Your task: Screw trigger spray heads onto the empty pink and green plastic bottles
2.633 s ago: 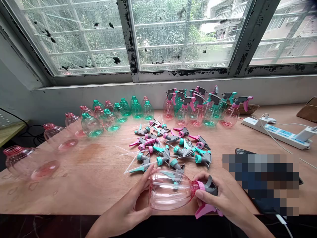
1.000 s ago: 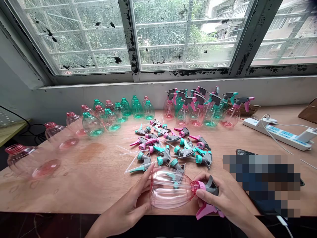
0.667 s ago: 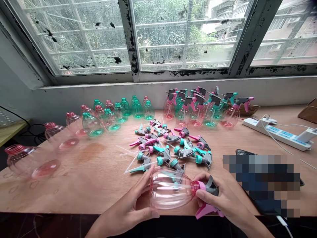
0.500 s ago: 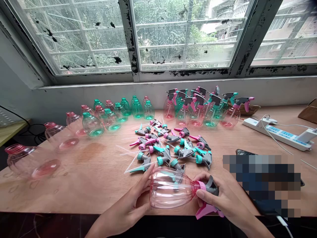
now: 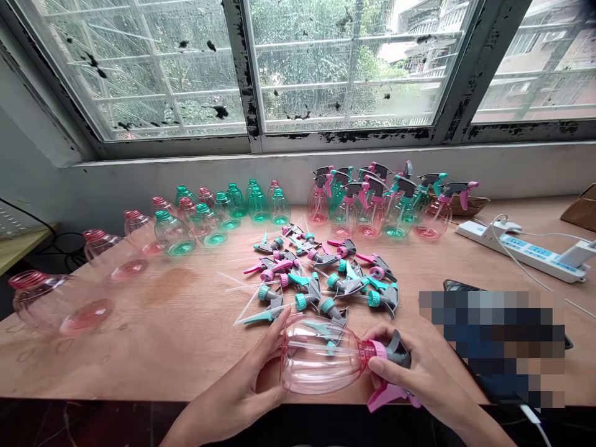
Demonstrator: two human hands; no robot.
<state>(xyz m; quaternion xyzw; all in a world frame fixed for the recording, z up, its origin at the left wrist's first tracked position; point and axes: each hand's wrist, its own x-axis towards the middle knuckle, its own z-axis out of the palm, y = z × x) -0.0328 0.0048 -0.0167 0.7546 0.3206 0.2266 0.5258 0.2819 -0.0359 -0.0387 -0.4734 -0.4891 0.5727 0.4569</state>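
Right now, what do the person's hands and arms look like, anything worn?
The left hand and right hand are bare: no gloves, rings or watch visible. Both forearms are uncovered to the frame edge, with no sleeves in view. Nails look short and unpainted.

A clear pink plastic spray bottle (image 5: 321,363) is being held sideways at the near edge of the wooden table (image 5: 177,335), with the left hand (image 5: 242,391) at its base, the right hand (image 5: 419,372) at its grey trigger head (image 5: 395,351), and loose plastic trigger heads (image 5: 344,284) being kept just behind.

About fifteen capless bottles (image 5: 172,236), ten capped sprayers (image 5: 369,217), sixteen loose trigger heads (image 5: 345,285), one held sprayer (image 5: 321,363), one power strip (image 5: 526,250).
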